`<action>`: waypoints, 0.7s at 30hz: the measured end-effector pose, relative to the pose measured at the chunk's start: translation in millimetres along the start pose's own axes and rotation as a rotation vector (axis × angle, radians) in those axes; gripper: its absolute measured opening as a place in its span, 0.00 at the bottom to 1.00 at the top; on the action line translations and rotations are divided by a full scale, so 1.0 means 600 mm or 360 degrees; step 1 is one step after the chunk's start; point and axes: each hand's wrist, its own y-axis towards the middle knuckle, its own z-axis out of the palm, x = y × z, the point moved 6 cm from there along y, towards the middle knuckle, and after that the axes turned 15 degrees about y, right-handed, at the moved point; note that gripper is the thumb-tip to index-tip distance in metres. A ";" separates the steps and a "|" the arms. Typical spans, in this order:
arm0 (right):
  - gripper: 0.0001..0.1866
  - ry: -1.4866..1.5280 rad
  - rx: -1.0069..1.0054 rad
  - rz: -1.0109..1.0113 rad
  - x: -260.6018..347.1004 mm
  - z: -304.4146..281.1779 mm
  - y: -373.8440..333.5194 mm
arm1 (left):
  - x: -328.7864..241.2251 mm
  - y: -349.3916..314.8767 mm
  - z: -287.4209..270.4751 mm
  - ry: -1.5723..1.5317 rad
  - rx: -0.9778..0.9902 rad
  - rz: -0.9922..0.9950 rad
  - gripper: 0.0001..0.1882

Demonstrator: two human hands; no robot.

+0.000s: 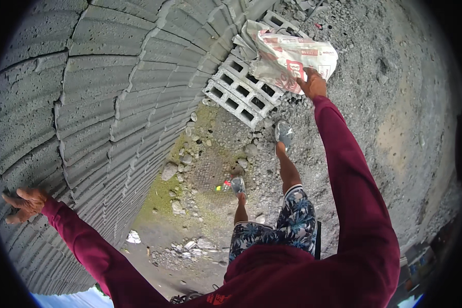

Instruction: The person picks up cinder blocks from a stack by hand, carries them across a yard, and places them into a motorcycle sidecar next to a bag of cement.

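Note:
My left hand (pixel 25 205) is stretched out to the far left, fingers apart, beside the grey wall of stacked concrete blocks (pixel 108 77). Whether it touches the wall I cannot tell. At the upper right, my right hand (pixel 313 84) overlaps the lower edge of a creased white sack with red print (pixel 297 54). Its thumb and forefinger are spread, with sack showing between them; the other fingers are partly hidden. The sack drapes over several grey hollow concrete blocks (pixel 232 92), which lie with their cavities facing up against the wall's foot.
My two feet stand on gravelly ground (pixel 380 108) in grey shoes (pixel 283 132). Loose stones (pixel 169 171) lie along the wall's base, near a greenish patch. Small red and yellow scraps (pixel 227 183) lie by one foot. Pale rubble (pixel 190 249) is scattered further back.

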 end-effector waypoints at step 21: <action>0.10 -0.0642 0.0708 -0.0310 -0.137 0.242 0.030 | 0.096 0.002 0.024 0.0674 0.0073 0.0234 0.36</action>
